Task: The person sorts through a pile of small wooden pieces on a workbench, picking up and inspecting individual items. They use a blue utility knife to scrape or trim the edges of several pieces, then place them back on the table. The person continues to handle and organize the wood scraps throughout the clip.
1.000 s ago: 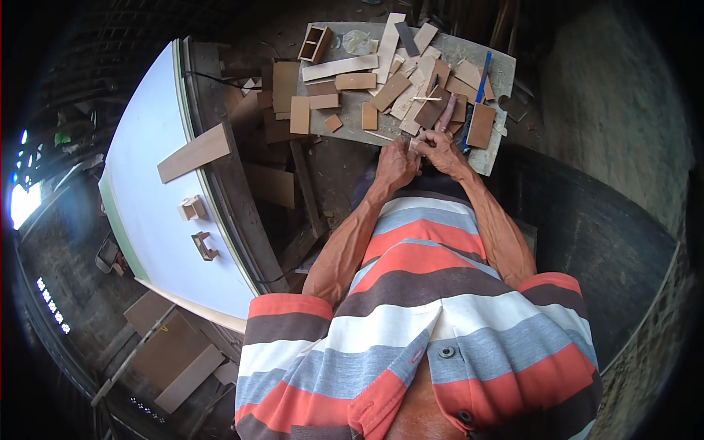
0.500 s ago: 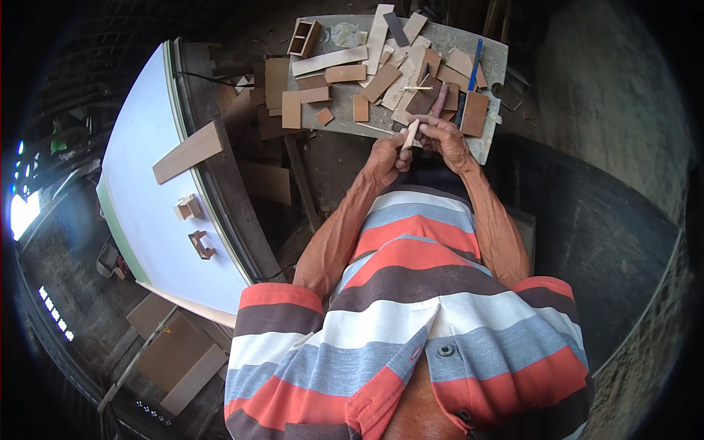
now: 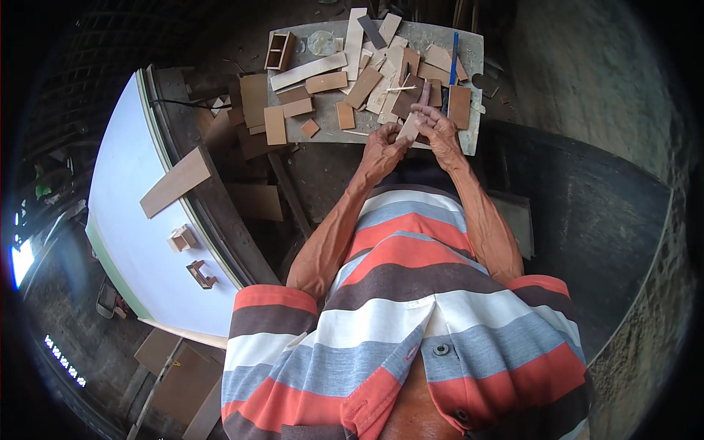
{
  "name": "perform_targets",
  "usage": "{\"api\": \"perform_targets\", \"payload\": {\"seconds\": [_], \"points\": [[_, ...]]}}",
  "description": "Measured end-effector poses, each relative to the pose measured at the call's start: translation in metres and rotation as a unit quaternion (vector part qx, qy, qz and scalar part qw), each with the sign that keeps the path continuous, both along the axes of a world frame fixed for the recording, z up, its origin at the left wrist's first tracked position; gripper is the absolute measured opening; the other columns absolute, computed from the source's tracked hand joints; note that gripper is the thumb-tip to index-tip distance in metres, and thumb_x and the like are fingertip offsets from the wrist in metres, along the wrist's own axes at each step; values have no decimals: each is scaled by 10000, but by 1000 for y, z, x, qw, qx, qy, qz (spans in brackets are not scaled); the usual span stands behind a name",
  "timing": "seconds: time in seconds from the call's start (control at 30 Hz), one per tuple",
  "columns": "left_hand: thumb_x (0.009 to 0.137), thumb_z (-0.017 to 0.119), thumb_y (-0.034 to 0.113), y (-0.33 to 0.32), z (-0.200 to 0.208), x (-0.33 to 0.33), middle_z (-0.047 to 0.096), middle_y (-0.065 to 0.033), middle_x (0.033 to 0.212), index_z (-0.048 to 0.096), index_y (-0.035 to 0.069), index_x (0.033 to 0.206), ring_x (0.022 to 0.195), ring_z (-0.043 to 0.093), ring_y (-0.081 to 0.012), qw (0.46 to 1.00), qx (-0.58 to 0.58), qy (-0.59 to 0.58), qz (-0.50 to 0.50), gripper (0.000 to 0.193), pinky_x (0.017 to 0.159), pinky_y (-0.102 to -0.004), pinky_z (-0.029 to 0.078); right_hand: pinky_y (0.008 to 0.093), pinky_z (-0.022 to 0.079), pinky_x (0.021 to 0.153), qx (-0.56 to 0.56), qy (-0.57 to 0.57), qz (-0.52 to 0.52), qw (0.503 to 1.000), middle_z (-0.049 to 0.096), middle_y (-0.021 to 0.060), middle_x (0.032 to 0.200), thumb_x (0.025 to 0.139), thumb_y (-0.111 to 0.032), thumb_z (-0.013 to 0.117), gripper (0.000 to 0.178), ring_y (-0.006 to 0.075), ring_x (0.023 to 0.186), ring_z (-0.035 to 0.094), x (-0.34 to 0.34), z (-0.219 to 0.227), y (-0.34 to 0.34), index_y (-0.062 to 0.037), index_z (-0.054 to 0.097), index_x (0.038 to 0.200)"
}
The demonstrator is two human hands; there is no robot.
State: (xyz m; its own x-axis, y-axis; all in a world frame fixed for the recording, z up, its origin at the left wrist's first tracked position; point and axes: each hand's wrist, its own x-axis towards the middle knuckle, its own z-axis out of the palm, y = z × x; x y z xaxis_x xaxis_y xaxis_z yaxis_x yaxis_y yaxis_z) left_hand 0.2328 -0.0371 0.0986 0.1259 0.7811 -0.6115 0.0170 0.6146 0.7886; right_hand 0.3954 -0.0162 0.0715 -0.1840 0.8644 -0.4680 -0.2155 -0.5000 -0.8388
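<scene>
Between my two hands, over the near edge of the worktable [image 3: 330, 130], is a small flat piece of pale wood [image 3: 408, 129]. My left hand [image 3: 384, 149] is closed on its left side, with the fingertips at its lower end. My right hand [image 3: 438, 134] pinches its upper right side with bent fingers. The piece is tilted, its broad face turned up. Just beyond the hands lie a dark brown wood block [image 3: 405, 104] and thin pale slivers [image 3: 400, 89]. A brown rectangular wood piece [image 3: 459, 107] rests to the right of my right hand.
Many wood offcuts [image 3: 363, 88] cover the table. A blue strip-like tool [image 3: 455, 50] lies at its right, a small compartmented wooden box [image 3: 279, 51] at its far left. On the white board [image 3: 125, 191] to my left stand two small wooden frames [image 3: 181, 238] and a plank [image 3: 174, 182].
The view has shifted, so the table sits further left. The pale wood piece has been turned from its narrow edge to show its broad face; both hands still hold it.
</scene>
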Motion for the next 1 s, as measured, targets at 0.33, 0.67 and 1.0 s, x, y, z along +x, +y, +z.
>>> {"api": "perform_targets", "payload": {"seconds": [0.33,0.67,1.0], "points": [[888,637,158,16,3,-25,664,-64,857,633,5,1006,751,652,-135,995,-12,-70,65,193,612,-248,511,199,478,596,-5,-138,39,990,658,11,769,894,-149,635,213,57,659,581,-13,24,0,-26,672,1064],[865,660,117,19,4,-25,667,-69,898,649,-15,1018,785,619,-128,990,-13,-116,82,202,688,-264,505,237,543,622,-69,-125,-92,985,689,42,870,898,-133,612,177,104,731,649,-47,38,-21,-17,669,1019],[824,665,109,19,-2,-34,620,-57,741,698,-1,907,705,577,-130,965,141,159,-155,143,665,-260,444,282,461,589,113,-311,28,943,662,74,732,902,-239,621,252,111,643,592,-36,39,-3,7,676,894]]}}
